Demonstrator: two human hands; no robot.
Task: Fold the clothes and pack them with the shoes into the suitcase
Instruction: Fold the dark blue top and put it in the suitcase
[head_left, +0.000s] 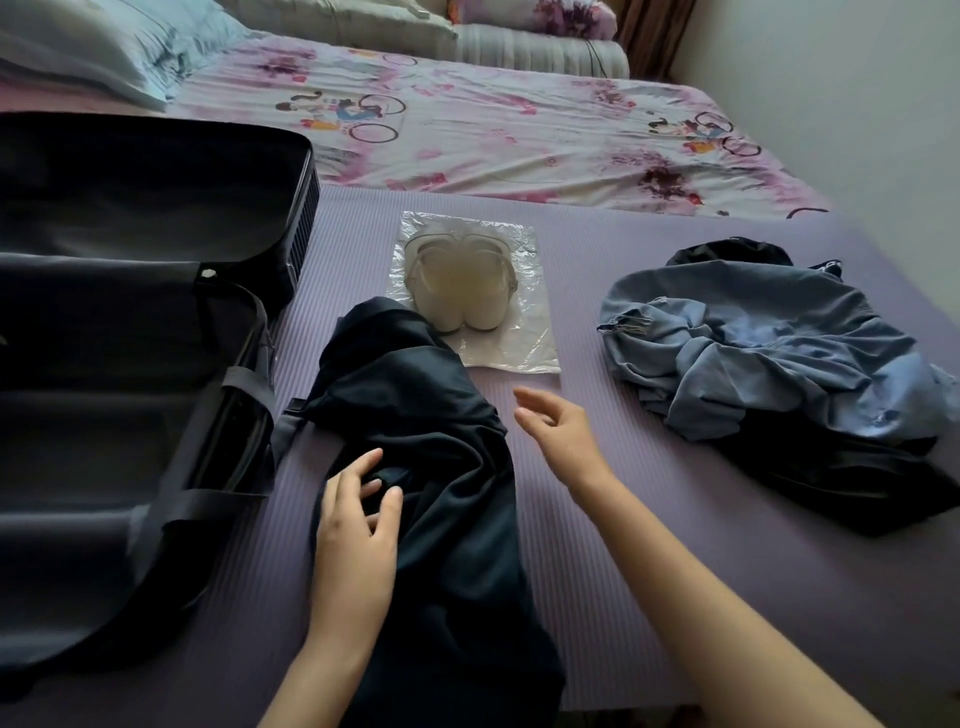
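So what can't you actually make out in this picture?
Head view:
Suitcase: left part cut off by the frame edge; inside too dark.
Dark garment: crumpled, lower end cut off by the bottom edge, so type unclear.
Black clothing: mostly covered by the blue denim pile.
Shoes: details blurred by their plastic bag.

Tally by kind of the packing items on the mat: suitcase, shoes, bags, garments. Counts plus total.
Suitcase: 1
Shoes: 2 (one pair)
Plastic bag: 1
Garments: 3 visible: navy garment, blue denim garment, black garment under the denim, possibly more hidden
Total: 7
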